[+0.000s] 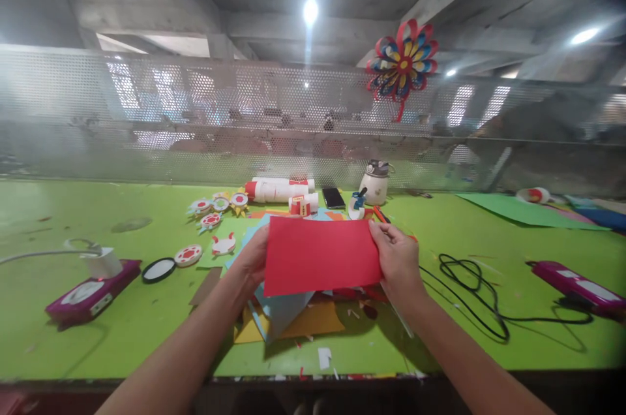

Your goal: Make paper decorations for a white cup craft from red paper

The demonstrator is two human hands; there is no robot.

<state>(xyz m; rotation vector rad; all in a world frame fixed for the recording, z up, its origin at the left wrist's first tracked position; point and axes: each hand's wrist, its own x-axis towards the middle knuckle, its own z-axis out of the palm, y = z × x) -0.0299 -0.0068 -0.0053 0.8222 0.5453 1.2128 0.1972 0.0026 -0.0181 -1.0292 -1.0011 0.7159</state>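
Closest up are two bare forearms (190, 337) reaching to a red sheet (323, 255), sitting around 6 o'clock in view. Left hand (255, 258) has its 9 o'clock edge, right hand (400, 255) the 3 o'clock edge, both closed on it. I'd keep pressure light and even so it doesn't crease. Red-labelled bottle (302, 205) at 11 o'clock from it: print's too tiny to read.

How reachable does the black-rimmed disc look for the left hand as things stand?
Probably yes: nothing covers the black-rimmed disc, left of the left hand, though that hand holds the red sheet.
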